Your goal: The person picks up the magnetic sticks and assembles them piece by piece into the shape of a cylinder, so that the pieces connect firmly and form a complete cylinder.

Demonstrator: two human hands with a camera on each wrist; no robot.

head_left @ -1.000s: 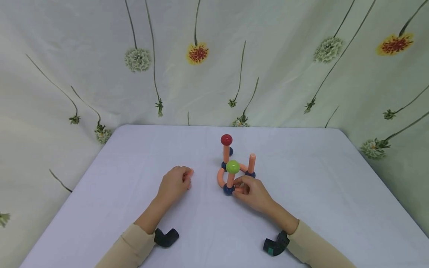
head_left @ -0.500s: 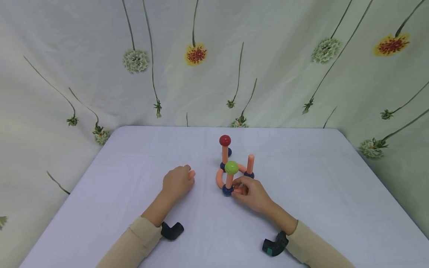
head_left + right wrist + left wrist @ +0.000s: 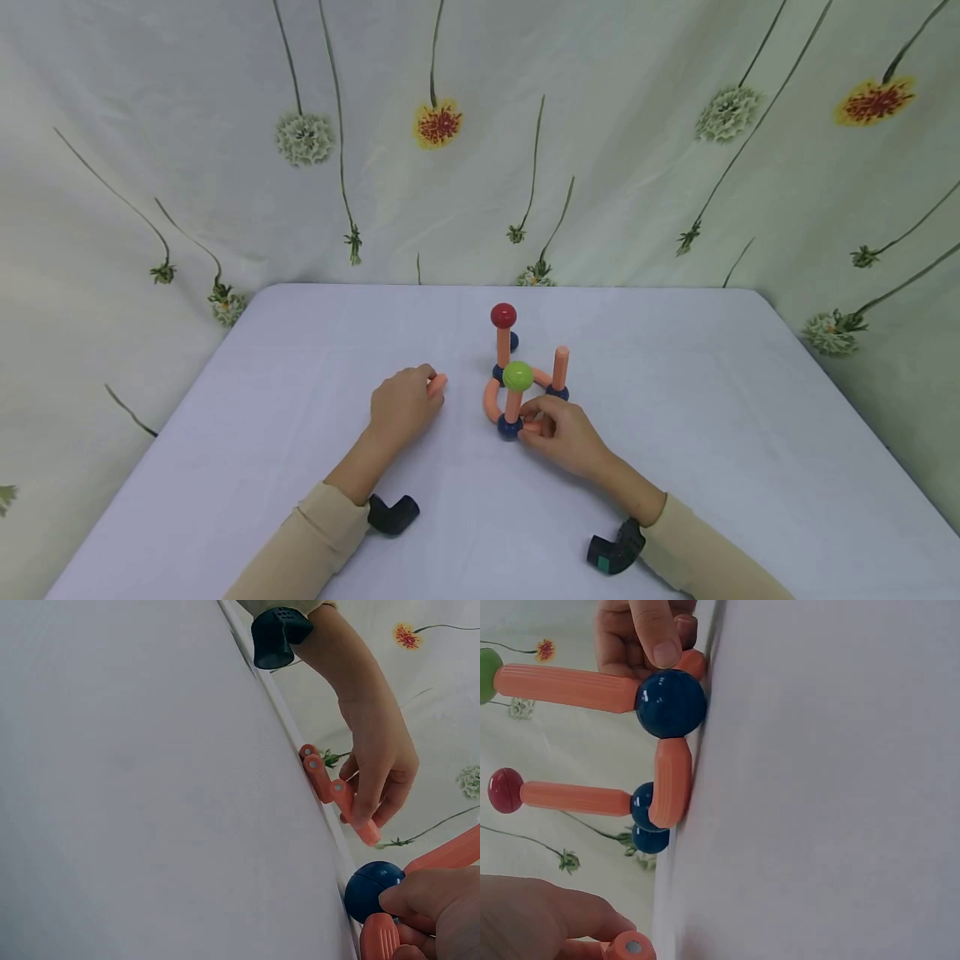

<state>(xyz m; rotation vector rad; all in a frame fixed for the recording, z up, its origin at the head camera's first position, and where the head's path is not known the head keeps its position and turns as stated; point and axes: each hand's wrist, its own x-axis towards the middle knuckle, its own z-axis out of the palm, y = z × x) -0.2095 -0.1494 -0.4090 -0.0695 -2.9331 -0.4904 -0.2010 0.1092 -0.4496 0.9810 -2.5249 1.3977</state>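
Observation:
My left hand pinches a loose orange magnetic stick, its metal tip visible in the left wrist view. To its right stands a figure of magnetic sticks and balls. At the figure's near corner, my right hand grips a low orange stick, thumb against the blue ball. From that ball rises a stick topped by a green ball. Behind, another upright stick carries a red ball. A bare upright stick stands on the right-hand blue ball. A curved stick forms the left side.
Two more orange sticks lie on the table by my left hand, hidden behind it in the head view. Another blue ball sits behind the red-topped stick. A white cloth covers the table; a flowered curtain hangs behind.
My left hand has picked up an orange stick and moved slightly right with it toward the figure. My right hand keeps its grip in place.

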